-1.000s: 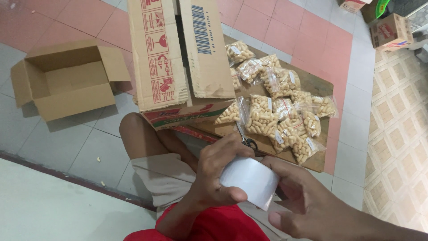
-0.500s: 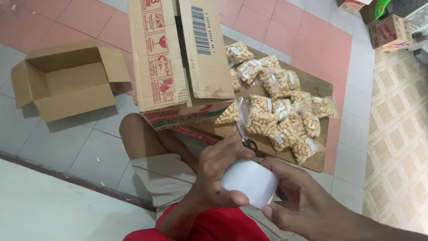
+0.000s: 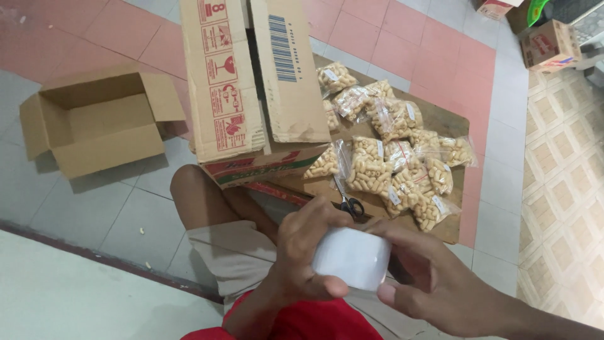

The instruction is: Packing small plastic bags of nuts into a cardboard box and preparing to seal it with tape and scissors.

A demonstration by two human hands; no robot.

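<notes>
Both my hands hold a white roll of labels or tape (image 3: 352, 257) close to my chest, above my lap. My left hand (image 3: 301, 255) wraps the roll from the left, thumb across its lower edge. My right hand (image 3: 434, 286) grips it from the right, fingers over the top and thumb at its near face. Just beyond the roll, black-handled scissors (image 3: 348, 203) lie on a flattened cardboard sheet (image 3: 453, 123). Several clear bags of pale snack pieces (image 3: 390, 154) are heaped on that sheet.
A tall closed carton (image 3: 251, 82) stands on the tiled floor by my bent knee (image 3: 192, 192). An open empty cardboard box (image 3: 94, 123) sits to the left. Another small carton (image 3: 550, 44) is at the top right. A step edge runs along the lower left.
The hands and roll have barely shifted; my right thumb has slid slightly along the roll's near face. Everything on the floor is unmoved.
</notes>
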